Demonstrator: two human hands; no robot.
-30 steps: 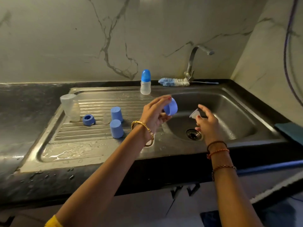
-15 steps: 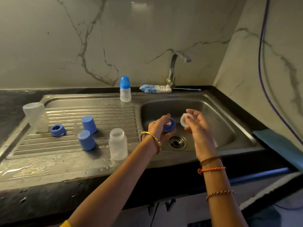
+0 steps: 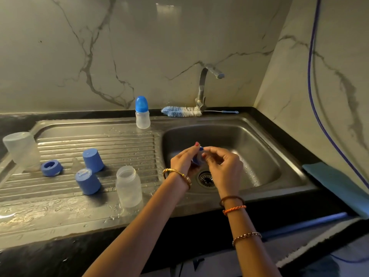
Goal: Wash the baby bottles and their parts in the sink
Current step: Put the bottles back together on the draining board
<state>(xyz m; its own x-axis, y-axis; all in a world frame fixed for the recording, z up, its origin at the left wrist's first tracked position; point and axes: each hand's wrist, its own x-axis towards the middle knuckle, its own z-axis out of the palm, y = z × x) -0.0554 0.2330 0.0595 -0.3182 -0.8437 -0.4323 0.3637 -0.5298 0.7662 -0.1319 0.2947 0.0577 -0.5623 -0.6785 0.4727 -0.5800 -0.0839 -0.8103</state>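
Over the steel sink basin (image 3: 259, 152), my left hand (image 3: 184, 160) grips a blue bottle ring (image 3: 197, 159). My right hand (image 3: 223, 164) meets it from the right, fingers curled at the ring; the clear teat it carried is hidden between the hands. On the wet drainboard (image 3: 99, 148) stand an open clear bottle (image 3: 128, 186), two blue caps (image 3: 92, 159) (image 3: 87, 181), another blue ring (image 3: 51, 167), a small clear teat (image 3: 75, 164) and an upturned clear bottle (image 3: 22, 149). A capped small bottle (image 3: 142, 112) stands at the back rim.
A blue and white bottle brush (image 3: 181, 111) lies behind the basin by the tap (image 3: 205, 86), which is not running. The drain (image 3: 205, 177) sits below my hands. A teal cloth (image 3: 335, 180) lies on the black counter at the right.
My two hands have come together over the basin, so the teat in my right hand now meets the blue ring in my left. The view shifted slightly.
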